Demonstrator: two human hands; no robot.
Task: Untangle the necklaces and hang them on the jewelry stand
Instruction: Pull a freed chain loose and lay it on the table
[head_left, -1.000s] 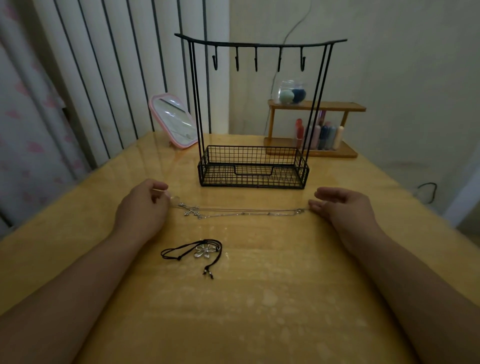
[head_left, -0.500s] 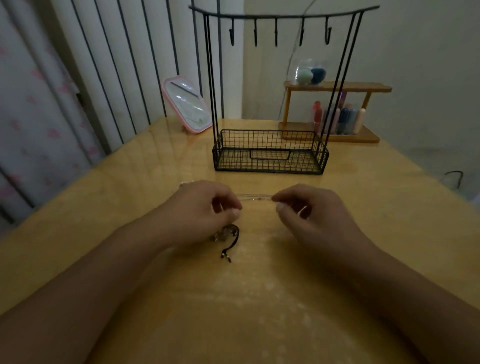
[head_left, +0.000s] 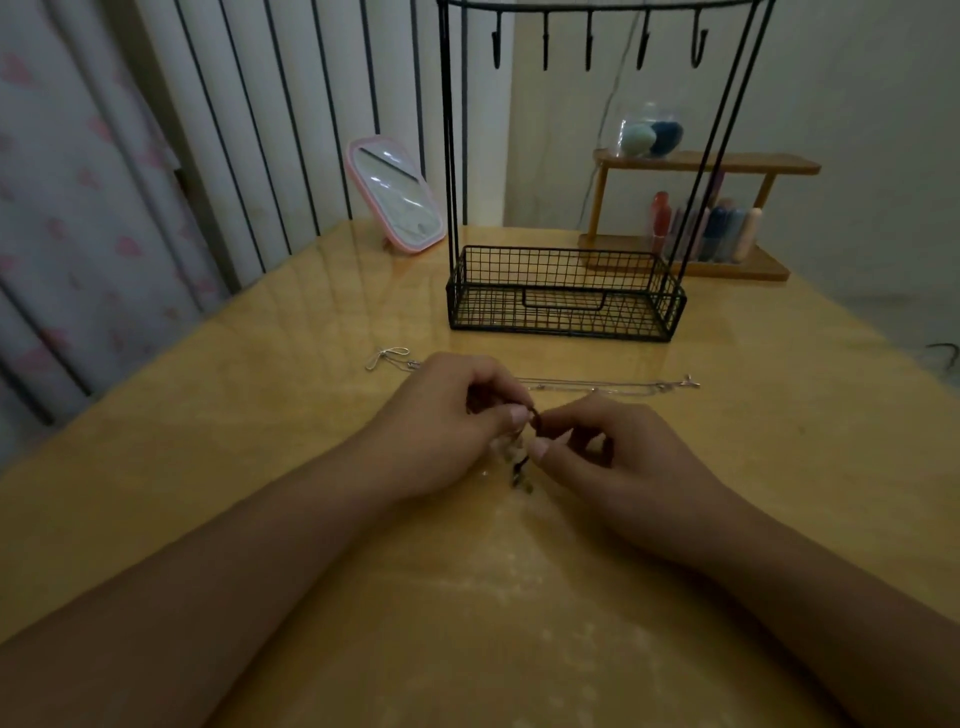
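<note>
While both hands meet over the table (head_left: 311, 519), I read this as work on the black cord necklace (head_left: 521, 465): left hand (head_left: 447, 421) and right hand (head_left: 618, 457) have their fingers curled in, thumb and forefinger tips nearly touching, each pinching the cord at about the same spot, probably so a knot or loop can be picked apart with short pulls. Cord ends and what looks like the pendant dangle just below the fingertips, near or on the table; dim and blurred, so I cannot tell which. Silver chain necklace (head_left: 613, 385) lies stretched in a line on the table just behind the hands, its bow-shaped end (head_left: 387, 357) out to the left and its clasp end out to the right, apparently laid out straight to keep it from snarling. Jewelry stand (head_left: 563, 291) sits behind that, wire basket at the base, hooks (head_left: 589, 47) bare on the top bar, so nothing is hung yet. Pink mirror (head_left: 397, 195) leans left of the stand, wooden shelf (head_left: 701, 163) behind right. My guess: untangling stage, hanging comes after.
</note>
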